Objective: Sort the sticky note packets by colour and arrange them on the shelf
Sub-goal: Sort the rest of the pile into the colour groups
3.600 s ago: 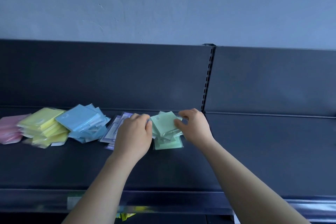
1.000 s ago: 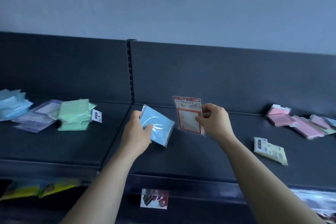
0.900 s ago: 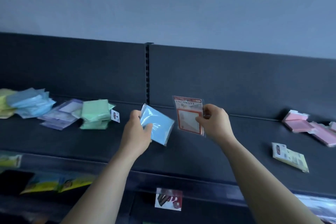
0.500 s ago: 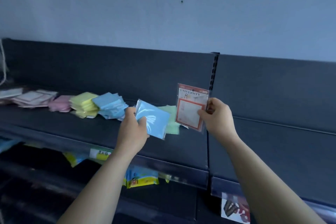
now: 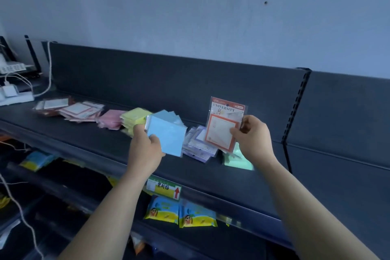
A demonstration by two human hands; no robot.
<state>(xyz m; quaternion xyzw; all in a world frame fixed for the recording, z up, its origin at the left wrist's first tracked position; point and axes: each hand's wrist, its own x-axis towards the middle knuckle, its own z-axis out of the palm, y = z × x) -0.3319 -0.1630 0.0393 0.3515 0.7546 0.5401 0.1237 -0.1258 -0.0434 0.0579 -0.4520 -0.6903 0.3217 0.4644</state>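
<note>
Left hand (image 5: 145, 150) pinches the blue packet (image 5: 166, 136), right hand (image 5: 251, 139) grips the red-bordered packet (image 5: 222, 129) — both above the shelf (image 5: 211, 177). Blue pile (image 5: 176, 116) at twelve o'clock: lay it square on top — no sliding.

Both my forearms are bare, raised and reaching forward, well apart. My left hand (image 5: 145, 150) grips a blue packet (image 5: 166, 139), thumb on its near face. My right hand (image 5: 252, 139) pinches a red-bordered packet (image 5: 223, 126) by its right edge, holding it upright.
</note>
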